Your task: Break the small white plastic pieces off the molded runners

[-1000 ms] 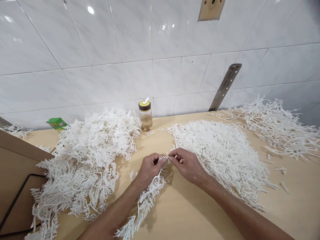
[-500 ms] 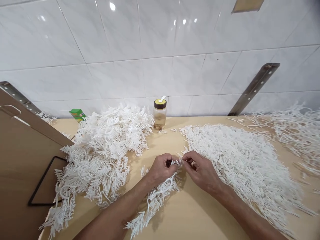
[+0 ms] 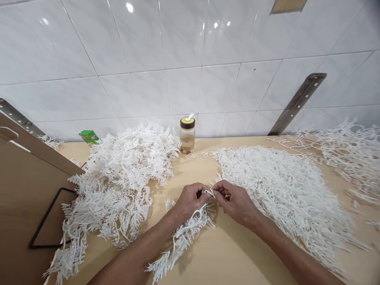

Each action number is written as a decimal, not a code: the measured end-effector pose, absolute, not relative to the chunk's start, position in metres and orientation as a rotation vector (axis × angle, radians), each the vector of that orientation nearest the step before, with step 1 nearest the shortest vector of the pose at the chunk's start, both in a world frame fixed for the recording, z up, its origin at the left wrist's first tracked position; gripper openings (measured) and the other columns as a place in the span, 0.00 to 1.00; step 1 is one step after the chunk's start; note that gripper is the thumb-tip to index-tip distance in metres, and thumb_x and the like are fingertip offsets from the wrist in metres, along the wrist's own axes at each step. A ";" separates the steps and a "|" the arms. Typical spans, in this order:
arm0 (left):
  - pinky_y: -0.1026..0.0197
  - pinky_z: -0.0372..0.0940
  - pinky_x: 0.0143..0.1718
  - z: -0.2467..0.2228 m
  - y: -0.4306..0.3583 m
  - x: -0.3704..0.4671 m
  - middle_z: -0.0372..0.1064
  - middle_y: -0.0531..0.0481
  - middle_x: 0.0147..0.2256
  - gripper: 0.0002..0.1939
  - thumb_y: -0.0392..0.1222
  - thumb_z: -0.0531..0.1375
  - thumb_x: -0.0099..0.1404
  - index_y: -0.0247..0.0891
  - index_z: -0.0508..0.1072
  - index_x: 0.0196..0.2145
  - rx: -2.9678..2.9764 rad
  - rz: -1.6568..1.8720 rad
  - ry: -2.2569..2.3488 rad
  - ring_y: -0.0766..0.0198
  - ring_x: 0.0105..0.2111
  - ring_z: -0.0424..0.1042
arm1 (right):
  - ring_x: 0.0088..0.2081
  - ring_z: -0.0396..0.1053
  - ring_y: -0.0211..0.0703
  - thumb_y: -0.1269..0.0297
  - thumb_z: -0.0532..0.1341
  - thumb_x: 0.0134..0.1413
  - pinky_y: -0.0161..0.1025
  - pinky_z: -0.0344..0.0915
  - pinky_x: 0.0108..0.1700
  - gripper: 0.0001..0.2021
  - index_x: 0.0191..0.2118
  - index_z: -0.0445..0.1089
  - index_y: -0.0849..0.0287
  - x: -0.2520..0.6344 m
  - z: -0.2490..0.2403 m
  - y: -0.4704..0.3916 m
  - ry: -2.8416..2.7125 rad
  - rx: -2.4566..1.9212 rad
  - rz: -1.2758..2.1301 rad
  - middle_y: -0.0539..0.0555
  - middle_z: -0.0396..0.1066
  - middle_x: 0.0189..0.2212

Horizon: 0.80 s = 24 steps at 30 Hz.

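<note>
My left hand [image 3: 191, 200] is closed on the upper end of a white fringed strand [image 3: 187, 235], which trails down over the table towards the near edge, partly behind my left forearm. My right hand [image 3: 233, 200] meets it at the fingertips, thumb and forefinger pinched on small white pieces at the strand's end. To the right lies a wide heap of loose short white pieces [image 3: 285, 190]. A tall tangled pile of white fringed strands [image 3: 121, 174] is on the left.
A jar with a dark-rimmed yellow lid [image 3: 187, 136] stands near the tiled wall. A small green box [image 3: 89, 136] is behind the left pile. Cardboard [image 3: 29, 190] rises at far left; long white strands [image 3: 350, 150] lie at far right.
The view has shifted slightly, so the surroundings sit a little further left. My right fingertips are closer to my left ones.
</note>
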<state>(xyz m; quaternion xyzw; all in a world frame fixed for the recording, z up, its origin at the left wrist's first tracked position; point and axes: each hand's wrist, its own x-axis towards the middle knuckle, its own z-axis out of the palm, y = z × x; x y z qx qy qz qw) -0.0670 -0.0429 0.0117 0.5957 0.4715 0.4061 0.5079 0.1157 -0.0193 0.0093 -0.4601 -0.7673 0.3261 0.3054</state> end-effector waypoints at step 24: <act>0.67 0.53 0.25 0.010 -0.043 -0.066 0.59 0.57 0.22 0.10 0.44 0.59 0.61 0.35 0.69 0.28 1.441 1.032 1.224 0.69 0.23 0.57 | 0.19 0.63 0.37 0.67 0.55 0.57 0.34 0.57 0.26 0.03 0.32 0.64 0.57 0.123 0.002 0.003 -1.890 -1.415 0.281 0.47 0.66 0.19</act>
